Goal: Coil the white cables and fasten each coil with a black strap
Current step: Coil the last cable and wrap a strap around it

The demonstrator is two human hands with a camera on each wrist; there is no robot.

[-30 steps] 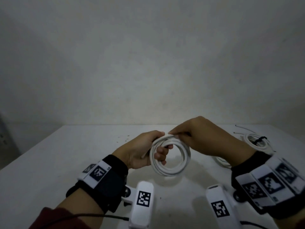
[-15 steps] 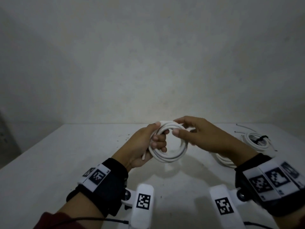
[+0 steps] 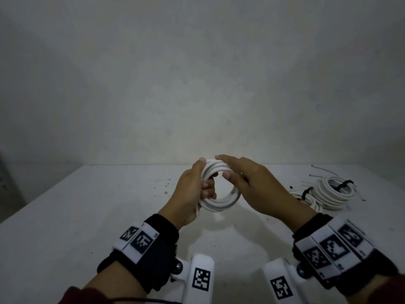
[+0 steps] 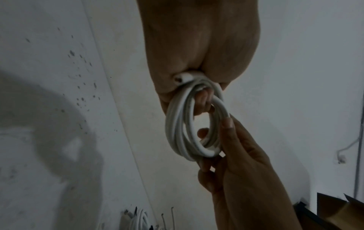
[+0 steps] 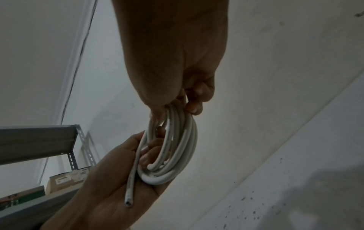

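we judge the white coil [image 3: 220, 187] light but springy: our left hand [image 3: 192, 194] grips 1 side, our right hand [image 3: 254, 185] pinches its top.

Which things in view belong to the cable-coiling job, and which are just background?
Job:
- white cable coil, gripped by left hand and right hand
- two strapped coils on the table
- their black straps

Lying about:
- metal shelf
- cardboard boxes
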